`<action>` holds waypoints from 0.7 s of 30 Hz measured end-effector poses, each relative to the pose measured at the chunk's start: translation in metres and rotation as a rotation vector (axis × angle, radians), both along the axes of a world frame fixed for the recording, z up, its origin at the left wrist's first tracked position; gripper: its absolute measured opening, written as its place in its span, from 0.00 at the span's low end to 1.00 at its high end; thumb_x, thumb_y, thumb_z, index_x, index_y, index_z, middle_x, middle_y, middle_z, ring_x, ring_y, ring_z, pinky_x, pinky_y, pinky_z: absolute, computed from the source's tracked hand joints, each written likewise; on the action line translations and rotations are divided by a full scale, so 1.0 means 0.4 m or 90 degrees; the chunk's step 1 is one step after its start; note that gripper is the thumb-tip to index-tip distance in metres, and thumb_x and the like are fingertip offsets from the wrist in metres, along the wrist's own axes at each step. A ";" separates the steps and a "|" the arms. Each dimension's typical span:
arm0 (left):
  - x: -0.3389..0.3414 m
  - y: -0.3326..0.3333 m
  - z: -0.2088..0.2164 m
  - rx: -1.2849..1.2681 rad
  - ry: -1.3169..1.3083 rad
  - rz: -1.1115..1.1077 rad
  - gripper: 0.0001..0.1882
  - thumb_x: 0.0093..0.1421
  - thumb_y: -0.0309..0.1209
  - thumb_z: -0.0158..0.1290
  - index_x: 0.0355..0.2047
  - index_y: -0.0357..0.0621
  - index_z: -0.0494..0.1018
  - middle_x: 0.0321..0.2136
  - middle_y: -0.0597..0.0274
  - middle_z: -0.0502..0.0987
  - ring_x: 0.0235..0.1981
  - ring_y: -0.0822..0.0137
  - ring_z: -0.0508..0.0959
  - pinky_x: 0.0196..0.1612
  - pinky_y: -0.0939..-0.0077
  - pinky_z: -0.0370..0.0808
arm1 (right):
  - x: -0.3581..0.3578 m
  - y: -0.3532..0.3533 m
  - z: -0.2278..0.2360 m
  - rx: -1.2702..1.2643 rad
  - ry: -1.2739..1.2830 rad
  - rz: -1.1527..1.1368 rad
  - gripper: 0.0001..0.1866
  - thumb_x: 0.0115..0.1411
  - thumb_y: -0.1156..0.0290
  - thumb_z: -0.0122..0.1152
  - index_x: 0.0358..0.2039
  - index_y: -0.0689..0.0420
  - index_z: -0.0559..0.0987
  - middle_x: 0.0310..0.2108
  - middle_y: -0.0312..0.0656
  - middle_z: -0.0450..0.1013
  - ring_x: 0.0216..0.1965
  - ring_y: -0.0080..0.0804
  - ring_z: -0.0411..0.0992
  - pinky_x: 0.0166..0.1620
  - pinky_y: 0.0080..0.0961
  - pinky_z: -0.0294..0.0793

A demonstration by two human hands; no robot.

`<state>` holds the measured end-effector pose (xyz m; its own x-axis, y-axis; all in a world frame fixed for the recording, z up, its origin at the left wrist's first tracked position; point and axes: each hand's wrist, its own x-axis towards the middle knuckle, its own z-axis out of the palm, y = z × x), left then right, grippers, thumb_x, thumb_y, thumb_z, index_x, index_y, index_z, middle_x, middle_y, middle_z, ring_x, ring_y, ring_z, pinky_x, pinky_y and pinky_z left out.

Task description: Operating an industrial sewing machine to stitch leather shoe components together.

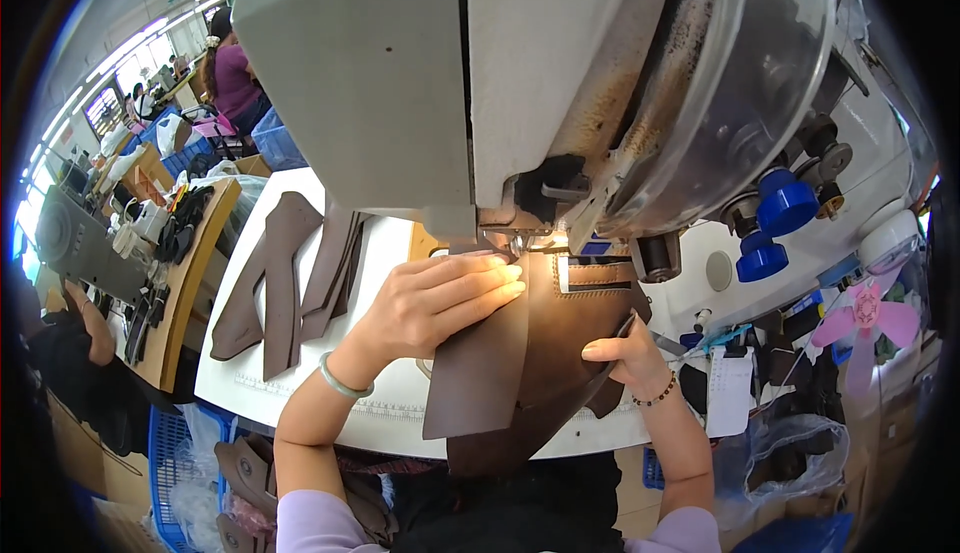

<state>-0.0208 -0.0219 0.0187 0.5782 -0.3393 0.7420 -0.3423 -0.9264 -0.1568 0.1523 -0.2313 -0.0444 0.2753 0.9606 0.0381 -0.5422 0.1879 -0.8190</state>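
A brown leather panel (562,348) lies under the needle area of a large sewing machine (370,73), its lower part hanging over the table's near edge. It has a rectangular cut-out with light stitching along its edge, lit by a small lamp (560,239). My left hand (435,298) rests flat on a brown leather strip (478,378) overlapping the panel's left side, fingers stretched toward the presser foot. At the panel's right edge my right hand (632,353) grips the leather, thumb on top; the other fingers are hidden beneath.
Brown leather strips (283,293) lie on the white table (230,378) at left. Blue knobs (785,203) and a pink fan (865,315) are at right. A blue crate (165,463) holding plastic bags stands below left. Other people (238,78) are in the left background.
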 end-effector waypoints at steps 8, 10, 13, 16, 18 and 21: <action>0.010 0.000 -0.006 -0.040 0.018 0.004 0.21 0.45 0.31 0.52 0.41 0.39 0.76 0.39 0.61 0.75 0.43 0.58 0.79 0.43 0.68 0.79 | 0.026 0.014 0.010 0.001 -0.047 -0.022 0.25 0.45 0.84 0.66 0.47 0.64 0.74 0.42 0.42 0.76 0.43 0.29 0.75 0.49 0.26 0.74; 0.011 -0.005 -0.008 -0.037 0.004 -0.006 0.21 0.45 0.31 0.52 0.41 0.39 0.76 0.40 0.60 0.75 0.44 0.56 0.78 0.44 0.67 0.78 | 0.025 0.009 0.004 -0.004 -0.052 -0.032 0.25 0.46 0.84 0.66 0.47 0.64 0.74 0.42 0.43 0.76 0.43 0.29 0.75 0.49 0.26 0.74; 0.009 -0.004 -0.009 -0.041 0.010 -0.009 0.22 0.45 0.31 0.53 0.42 0.38 0.76 0.39 0.57 0.76 0.44 0.54 0.79 0.44 0.66 0.79 | 0.026 -0.004 -0.009 -0.038 -0.064 -0.040 0.25 0.46 0.84 0.66 0.48 0.63 0.74 0.43 0.43 0.75 0.43 0.29 0.75 0.48 0.26 0.75; 0.015 -0.002 -0.029 -0.089 -0.077 -0.010 0.19 0.48 0.28 0.54 0.41 0.34 0.75 0.35 0.52 0.79 0.42 0.53 0.81 0.44 0.64 0.80 | -0.001 -0.025 -0.058 -0.018 0.091 -0.024 0.29 0.47 0.78 0.68 0.52 0.60 0.72 0.48 0.43 0.73 0.48 0.31 0.73 0.52 0.30 0.73; 0.018 -0.024 -0.024 -0.152 -0.085 -0.003 0.17 0.51 0.26 0.54 0.41 0.30 0.74 0.36 0.52 0.80 0.41 0.53 0.81 0.47 0.61 0.79 | -0.028 -0.048 -0.136 0.128 0.275 0.097 0.38 0.51 0.65 0.69 0.61 0.58 0.63 0.59 0.43 0.65 0.60 0.39 0.63 0.62 0.39 0.61; 0.019 -0.031 -0.035 -0.175 -0.092 -0.006 0.17 0.50 0.27 0.54 0.41 0.31 0.74 0.37 0.51 0.79 0.41 0.53 0.81 0.48 0.59 0.79 | -0.101 -0.060 -0.185 0.171 0.240 0.111 0.39 0.52 0.61 0.70 0.61 0.57 0.63 0.59 0.41 0.64 0.61 0.39 0.61 0.64 0.41 0.58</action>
